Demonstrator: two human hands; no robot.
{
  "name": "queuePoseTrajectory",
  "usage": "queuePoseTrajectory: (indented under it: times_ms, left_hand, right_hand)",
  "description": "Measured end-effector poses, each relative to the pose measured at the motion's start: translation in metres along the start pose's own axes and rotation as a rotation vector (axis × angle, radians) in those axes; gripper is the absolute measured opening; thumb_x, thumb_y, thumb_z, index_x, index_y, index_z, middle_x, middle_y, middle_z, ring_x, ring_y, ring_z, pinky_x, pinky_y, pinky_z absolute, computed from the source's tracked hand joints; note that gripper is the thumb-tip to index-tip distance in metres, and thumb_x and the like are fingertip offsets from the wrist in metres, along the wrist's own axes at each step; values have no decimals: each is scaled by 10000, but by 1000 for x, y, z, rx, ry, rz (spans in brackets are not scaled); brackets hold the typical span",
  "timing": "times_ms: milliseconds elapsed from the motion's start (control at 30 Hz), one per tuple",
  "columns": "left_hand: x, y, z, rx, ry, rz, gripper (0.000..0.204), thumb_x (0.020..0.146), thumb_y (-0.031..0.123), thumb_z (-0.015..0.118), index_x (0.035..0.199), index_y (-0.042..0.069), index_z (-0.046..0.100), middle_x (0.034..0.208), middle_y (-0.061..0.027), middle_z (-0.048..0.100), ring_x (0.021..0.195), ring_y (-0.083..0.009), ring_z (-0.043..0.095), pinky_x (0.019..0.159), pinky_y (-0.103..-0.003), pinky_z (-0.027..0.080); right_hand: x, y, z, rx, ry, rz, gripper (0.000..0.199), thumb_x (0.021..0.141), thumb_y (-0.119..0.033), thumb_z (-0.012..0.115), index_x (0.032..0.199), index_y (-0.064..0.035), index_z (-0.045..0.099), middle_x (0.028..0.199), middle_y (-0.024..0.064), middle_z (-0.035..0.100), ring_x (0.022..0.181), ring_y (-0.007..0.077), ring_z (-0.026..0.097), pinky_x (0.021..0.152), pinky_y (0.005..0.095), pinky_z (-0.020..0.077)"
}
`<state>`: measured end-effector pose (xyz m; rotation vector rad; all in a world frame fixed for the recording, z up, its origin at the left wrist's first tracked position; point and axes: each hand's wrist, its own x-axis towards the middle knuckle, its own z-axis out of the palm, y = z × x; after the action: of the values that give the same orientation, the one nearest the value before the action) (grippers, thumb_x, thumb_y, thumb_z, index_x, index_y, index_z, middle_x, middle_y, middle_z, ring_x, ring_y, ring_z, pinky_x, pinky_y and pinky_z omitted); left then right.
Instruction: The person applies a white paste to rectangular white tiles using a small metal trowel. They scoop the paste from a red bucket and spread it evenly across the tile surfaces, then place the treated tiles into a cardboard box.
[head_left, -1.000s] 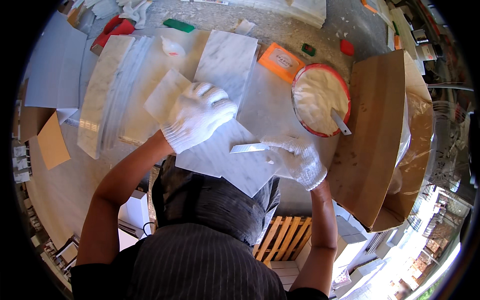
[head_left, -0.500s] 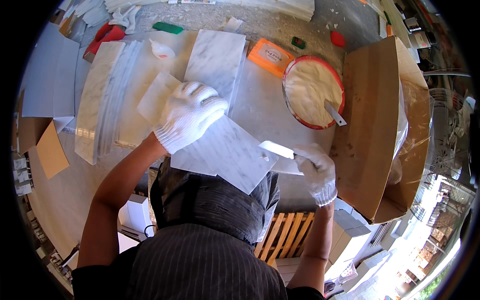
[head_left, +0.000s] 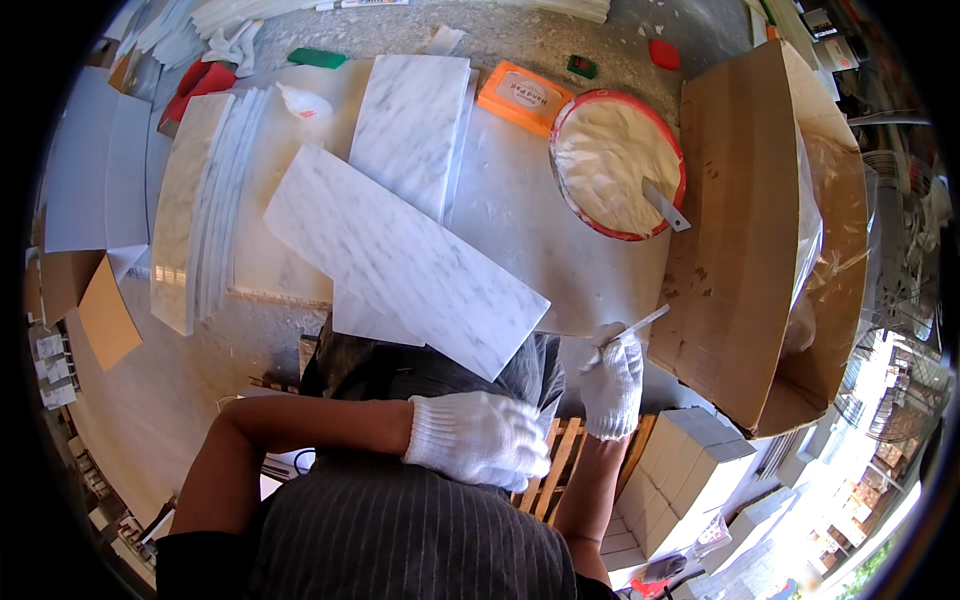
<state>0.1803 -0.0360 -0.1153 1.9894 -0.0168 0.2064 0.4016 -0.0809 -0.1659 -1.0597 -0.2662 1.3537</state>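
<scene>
Two gloved hands (head_left: 480, 440) (head_left: 612, 385), one scraper (head_left: 630, 330)

Both hands wear white knit gloves. The left hand (head_left: 478, 438) lies drawn in against the person's middle, below the near edge of the counter, forearm bare and bent across the body, fingers loosely curled and holding nothing. The right hand (head_left: 612, 385) is raised at the near edge, fist closed, forearm upright beneath it.

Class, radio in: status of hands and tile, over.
Left hand empty, against apron. Right hand grips putty knife. Marble tile lies untouched on bench, nothing blocking.
</scene>
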Motion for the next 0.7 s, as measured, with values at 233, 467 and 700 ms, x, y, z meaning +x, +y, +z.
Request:
queuePoseTrajectory:
  times_ms: [233, 467, 700]
  left_hand:
    - [-36, 1, -103, 608, 431, -250, 377, 824, 278, 759, 1145, 123, 635, 1238, -79, 611, 1200, -279, 561, 1064, -472, 433]
    - [-72, -2, -153, 849, 195, -744, 880, 650, 442, 851, 1414, 161, 514, 1460, -113, 475, 1432, -356, 343, 1218, -525, 215]
    - [-71, -6, -176, 870, 218, -663, 910, 614, 488, 858, 1401, 183, 518, 1359, -112, 542, 1337, -329, 444, 1196, -508, 245]
  right_hand:
    - [-20, 2, 9, -232, -1, 52, 258, 937, -246, 715, 1069, -28, 671, 1047, 83, 669, 924, 169, 632, 812, 317, 516]
    - [-31, 23, 72, -636, -330, -19, 172, 960, -113, 656, 1066, 13, 708, 1048, 99, 681, 989, 198, 618, 874, 344, 492]
    - [-33, 27, 95, -941, -214, -511, 151, 881, -7, 673, 1025, -46, 696, 1033, 150, 685, 934, 344, 652, 817, 403, 515]
